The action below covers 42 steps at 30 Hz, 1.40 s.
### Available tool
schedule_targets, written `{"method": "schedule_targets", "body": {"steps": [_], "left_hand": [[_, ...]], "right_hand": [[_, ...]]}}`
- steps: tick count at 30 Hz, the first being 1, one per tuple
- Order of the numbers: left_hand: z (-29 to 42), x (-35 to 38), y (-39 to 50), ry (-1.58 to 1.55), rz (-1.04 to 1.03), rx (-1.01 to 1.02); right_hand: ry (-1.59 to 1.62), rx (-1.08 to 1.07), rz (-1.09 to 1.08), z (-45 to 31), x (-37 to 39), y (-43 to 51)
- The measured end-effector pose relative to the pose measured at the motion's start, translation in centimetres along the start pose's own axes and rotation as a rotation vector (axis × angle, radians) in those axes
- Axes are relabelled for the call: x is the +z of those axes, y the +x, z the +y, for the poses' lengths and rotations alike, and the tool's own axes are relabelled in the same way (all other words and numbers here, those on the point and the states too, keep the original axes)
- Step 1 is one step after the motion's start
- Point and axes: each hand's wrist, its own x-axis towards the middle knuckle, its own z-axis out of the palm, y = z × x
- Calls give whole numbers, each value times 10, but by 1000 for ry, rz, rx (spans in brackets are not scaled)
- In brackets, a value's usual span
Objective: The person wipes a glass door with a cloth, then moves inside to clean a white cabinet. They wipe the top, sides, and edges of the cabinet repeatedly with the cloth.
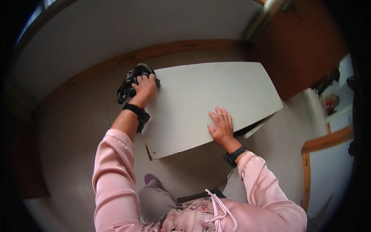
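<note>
A white cabinet or box-like piece of furniture [191,92] stands before me, its pale top chipped along the near left edge. My left hand [145,87] grips a bunched dark cloth [129,84] at the far left corner; part of the cloth hangs past the edge. Flat on the top near its front edge rests my right hand [221,126], fingers spread and nothing in it. A dark gap shows under the top just right of that hand. Both wrists carry black bands.
Behind the furniture runs a wall with a brown wooden baseboard [185,45]. A reddish-brown door [295,49] is at the upper right. At the right stands a white panel with a wooden frame [306,174]. My shoe [152,177] is on the tiled floor [78,139].
</note>
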Motion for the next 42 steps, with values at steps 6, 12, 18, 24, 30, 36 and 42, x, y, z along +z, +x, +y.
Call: {"method": "schedule_targets", "body": {"steps": [6, 12, 18, 24, 30, 36, 42], "left_hand": [[94, 21, -69, -51, -273, 366], [144, 17, -119, -606, 125, 618], [127, 74, -157, -378, 195, 344], [120, 106, -176, -123, 260, 340], [111, 113, -173, -114, 303, 405], [107, 110, -167, -126, 273, 417], [108, 111, -169, -136, 297, 388]], "right_hand": [[82, 44, 59, 0, 3, -4], [406, 199, 442, 34, -28, -19], [852, 1310, 791, 136, 8, -92], [1862, 1567, 744, 164, 45, -75], [1940, 1533, 652, 161, 23, -56], [1903, 1473, 326, 169, 13, -78], [1637, 1342, 185, 184, -9, -112]]}}
